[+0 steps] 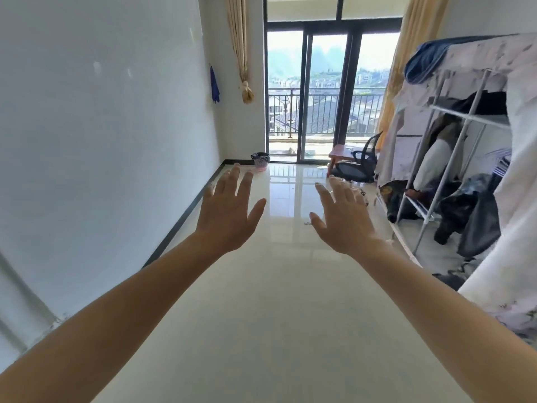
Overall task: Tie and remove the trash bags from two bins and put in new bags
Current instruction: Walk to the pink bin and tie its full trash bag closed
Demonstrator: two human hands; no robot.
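Both of your arms are stretched straight out ahead of you over the glossy pale floor [284, 315], backs of the hands up. Your left hand [228, 212] is spread wide with the fingers fanned and nothing in it; your right hand [343, 219] is likewise wide, fingers splayed and empty, and the two hands are apart from each other with bare floor showing between them. The bin [260, 160] you are after stands far down the room, on the floor in the left corner where the white wall [101, 126] meets the sliding glass door [319, 94]; it is a pale pink, openwork basket lined with a dark bag [259, 155] whose edge is folded over the rim. In the picture it sits just above your left fingertips, yet it is well apart from them. Only this one bin can be made out. To the right of the door a black office chair [360, 164] stands beside a low reddish table [338, 155]. Along your right side runs a fabric-covered wardrobe rack [465, 135] with white poles, its cover pulled back, clothes and dark bags heaped on its lower shelves. A tied-back curtain [239, 48] hangs left of the door, and a blue item [214, 85] hangs on the wall beside it.
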